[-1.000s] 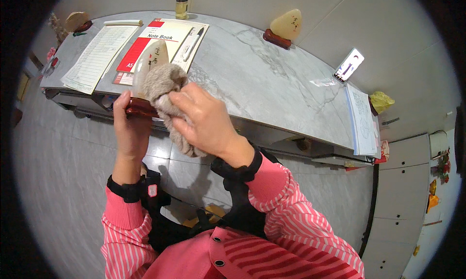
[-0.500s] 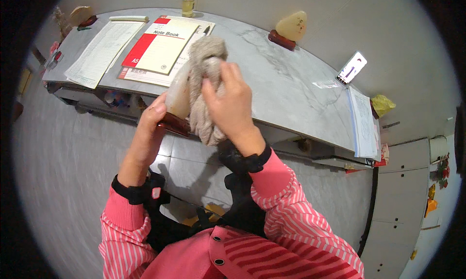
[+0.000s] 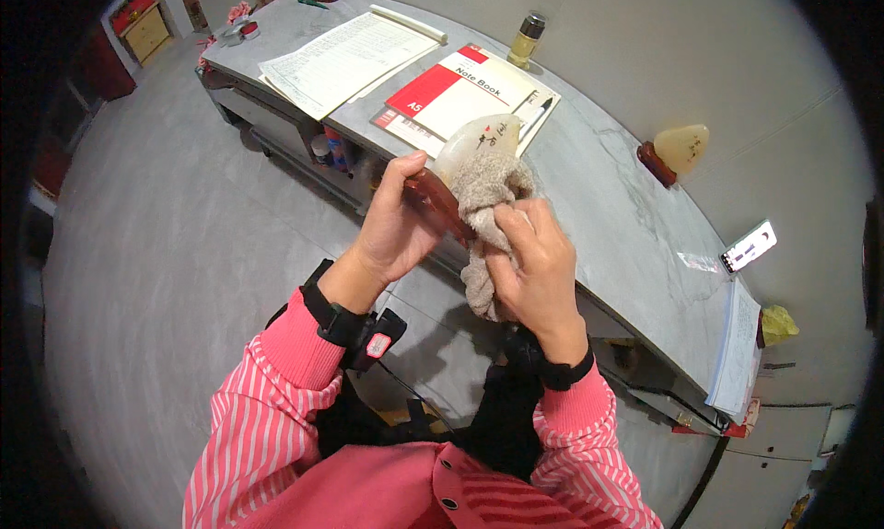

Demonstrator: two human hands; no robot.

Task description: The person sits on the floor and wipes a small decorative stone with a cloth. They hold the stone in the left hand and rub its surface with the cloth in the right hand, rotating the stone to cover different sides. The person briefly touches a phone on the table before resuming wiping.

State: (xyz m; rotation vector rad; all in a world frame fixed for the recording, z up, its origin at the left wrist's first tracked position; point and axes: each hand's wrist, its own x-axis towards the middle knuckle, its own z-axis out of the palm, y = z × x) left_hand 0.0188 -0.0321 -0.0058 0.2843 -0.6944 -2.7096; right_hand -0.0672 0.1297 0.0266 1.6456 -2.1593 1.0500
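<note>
My left hand (image 3: 398, 223) grips the dark red-brown wooden base (image 3: 438, 204) of a stone ornament. From that base rises a pale, polished stone (image 3: 474, 142) with dark brushed characters on its face. My right hand (image 3: 539, 269) is closed on a crumpled beige cloth (image 3: 493, 186), which presses against the stone's right side and covers part of it. A loose end of the cloth hangs below my right fingers. The ornament is tilted and held above the desk's front edge.
On the grey marble-look desk (image 3: 615, 220) lie a red-and-cream notebook (image 3: 460, 92), a pen (image 3: 539, 115) and a written pad (image 3: 354, 59). Behind stand a bottle of yellow liquid (image 3: 527, 41), another stone ornament (image 3: 680, 151) and a phone (image 3: 749, 246). Papers (image 3: 734, 345) lie at the right end.
The view has swung left, so the desk sits further right. My right hand and the cloth have slid lower on the stone, baring its top and the characters.
</note>
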